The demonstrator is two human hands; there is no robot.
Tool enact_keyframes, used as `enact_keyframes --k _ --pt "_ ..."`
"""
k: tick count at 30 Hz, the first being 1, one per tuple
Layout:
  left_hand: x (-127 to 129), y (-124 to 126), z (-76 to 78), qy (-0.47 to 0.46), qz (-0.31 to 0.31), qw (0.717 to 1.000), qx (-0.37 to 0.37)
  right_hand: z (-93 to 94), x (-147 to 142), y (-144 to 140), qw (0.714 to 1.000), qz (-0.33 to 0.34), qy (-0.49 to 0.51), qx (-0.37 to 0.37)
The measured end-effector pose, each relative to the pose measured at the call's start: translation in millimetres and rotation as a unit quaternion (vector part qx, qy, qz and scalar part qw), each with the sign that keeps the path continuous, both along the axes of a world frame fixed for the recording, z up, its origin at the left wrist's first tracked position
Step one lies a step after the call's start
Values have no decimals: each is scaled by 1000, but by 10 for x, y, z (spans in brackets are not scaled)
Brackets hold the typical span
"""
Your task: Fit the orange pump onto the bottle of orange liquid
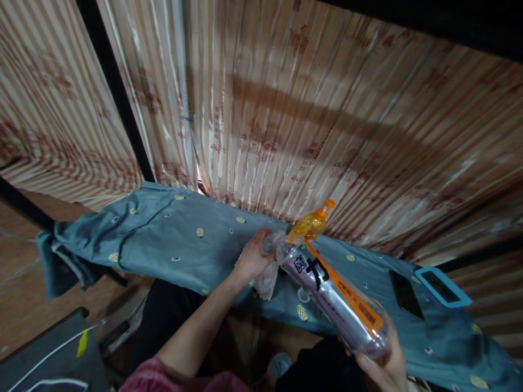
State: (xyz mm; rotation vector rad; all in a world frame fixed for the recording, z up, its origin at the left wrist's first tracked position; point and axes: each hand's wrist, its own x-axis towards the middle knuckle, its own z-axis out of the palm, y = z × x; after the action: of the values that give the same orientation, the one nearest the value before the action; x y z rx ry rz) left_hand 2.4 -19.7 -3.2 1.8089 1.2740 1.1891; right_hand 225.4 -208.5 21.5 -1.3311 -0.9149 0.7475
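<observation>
A large clear plastic bottle (322, 288) with a grey and orange label slants across the middle, its neck up and to the left. My right hand (386, 362) is closed around its base. At the neck end, my left hand (257, 256) is closed on a clear ribbed plastic piece (269, 242); I cannot tell whether it is the bottle's cap or a separate part. Under the left hand lies a crumpled whitish wrapper or bag (265, 283). Just behind the bottle's neck stands an orange pump bottle (309, 224). A small clear round piece (303, 295) is on the cloth.
A grey-blue patterned cloth (216, 250) covers the narrow table. On its right side lie a dark phone (406, 294) and a light-blue framed object (443, 287). Striped sheeting (261, 120) hangs behind, with dark poles (118, 98). A dark box-like surface (53, 348) with cables is at lower left.
</observation>
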Motion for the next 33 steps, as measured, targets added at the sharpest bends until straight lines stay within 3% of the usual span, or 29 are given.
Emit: enact_keyframes --k 6,10,14,18,24,33 --pt "-72 23 60 7 13 1000 -6 35 -22 -10 1000 6 -1 -4" --pt "-121 8 62 19 -11 1000 -16 43 -8 4 1000 11 -6 2" --pt "-146 -74 -25 -34 -44 998 -1 26 35 14 1000 20 -5 -4" --pt "-109 -150 -142 -72 -30 996 -30 27 39 13 1000 6 8 -17" --pt "-34 -137 -252 -55 23 997 -52 86 -8 23 999 -2 41 -12" --pt "-20 -113 -283 -39 24 999 -28 147 -13 53 1000 0 20 -9"
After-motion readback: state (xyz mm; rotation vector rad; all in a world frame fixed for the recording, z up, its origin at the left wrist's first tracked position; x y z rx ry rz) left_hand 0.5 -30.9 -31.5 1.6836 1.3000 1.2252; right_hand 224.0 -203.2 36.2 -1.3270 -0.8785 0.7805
